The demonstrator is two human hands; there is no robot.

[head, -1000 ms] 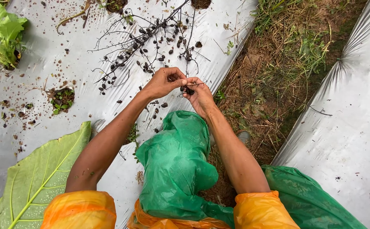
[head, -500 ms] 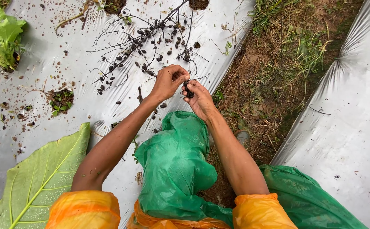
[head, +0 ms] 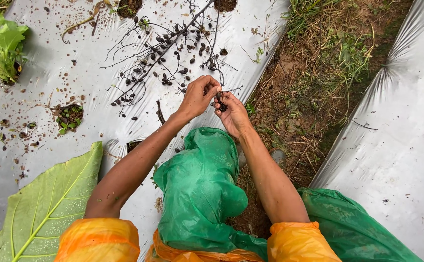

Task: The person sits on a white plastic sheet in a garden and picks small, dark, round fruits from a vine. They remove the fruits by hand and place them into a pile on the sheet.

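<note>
A wide sheet of silvery grey plastic mulch film (head: pixel 51 73) covers the planting bed on the left, with a second strip (head: pixel 396 136) on the right and a furrow of brown soil and grass (head: pixel 314 82) between them. A crumpled green plastic bag (head: pixel 199 184) lies between the person's forearms, below the hands. A large light-green veined leaf (head: pixel 47 204) rests on the film at lower left. A dry, bare-twigged branch carrying small dark berries (head: pixel 168 53) sprawls on the film just beyond the hands. The left hand (head: pixel 198 96) is curled, fingertips pressed together in a pinch on a thin twig. The right hand (head: pixel 232 112) meets it, thumb and fingers pinching a small dark berry (head: pixel 222 106) on that twig, directly above the bag.
</note>
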